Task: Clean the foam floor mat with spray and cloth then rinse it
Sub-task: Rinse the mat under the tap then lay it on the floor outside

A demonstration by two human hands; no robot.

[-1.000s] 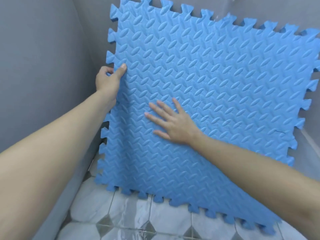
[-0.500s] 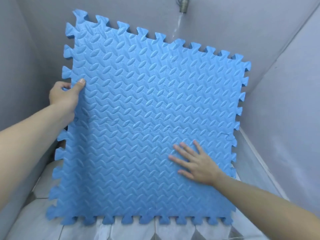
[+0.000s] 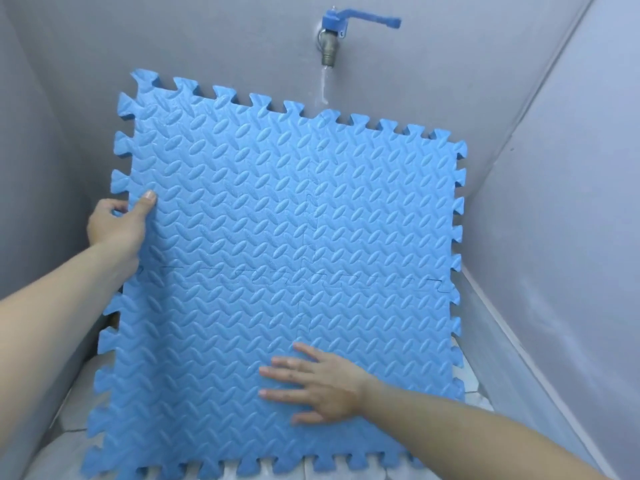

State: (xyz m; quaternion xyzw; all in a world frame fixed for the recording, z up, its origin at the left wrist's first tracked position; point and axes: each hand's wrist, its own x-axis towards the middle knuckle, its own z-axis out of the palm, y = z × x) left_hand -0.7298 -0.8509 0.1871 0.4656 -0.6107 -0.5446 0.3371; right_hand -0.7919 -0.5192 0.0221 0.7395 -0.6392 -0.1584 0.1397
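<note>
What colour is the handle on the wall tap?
Blue, on a dull metal tap body; the tap handle shows in the head view.

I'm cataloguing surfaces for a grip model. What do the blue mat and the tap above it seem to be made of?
Blue mat: likely soft foam, matte, going by its thick puzzle-tooth edges and embossed leaf-like pattern. Tap: spout looks like dull, tarnished metal, perhaps brass; its blue lever looks like plastic or painted metal, hard to tell.
</note>
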